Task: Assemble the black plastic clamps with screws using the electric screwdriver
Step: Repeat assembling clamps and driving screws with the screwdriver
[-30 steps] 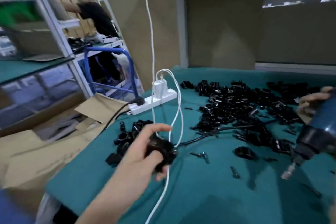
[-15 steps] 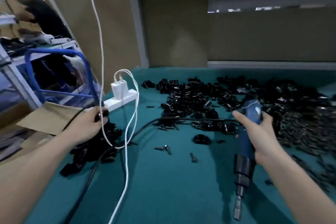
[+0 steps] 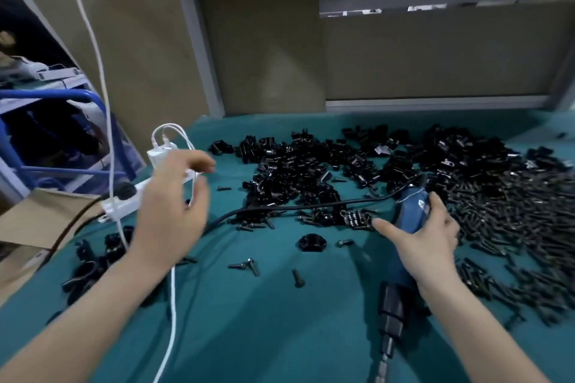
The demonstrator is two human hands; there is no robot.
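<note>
My right hand (image 3: 426,242) grips the blue electric screwdriver (image 3: 404,261), its black chuck and bit pointing down towards me. My left hand (image 3: 174,205) hovers empty over the left of the green table (image 3: 280,320), fingers loosely spread, blurred by motion. A large heap of black plastic clamps (image 3: 311,171) lies at the back middle. A heap of black screws (image 3: 513,227) fills the right side. One clamp (image 3: 310,242) sits alone in front of the heap, with loose screws (image 3: 245,265) near it. A small pile of clamps (image 3: 90,264) lies at the left edge.
A white power strip (image 3: 124,204) with a charger and white cables (image 3: 172,305) lies at the table's left rear. The screwdriver's black cord (image 3: 295,207) crosses the middle. Cardboard (image 3: 40,218) and a blue cart (image 3: 46,99) stand beyond the left edge. A partition wall closes the back.
My left hand has let go of the clamp at the left pile and risen towards the middle, now empty. The view has swung right. My right hand still holds the screwdriver.
</note>
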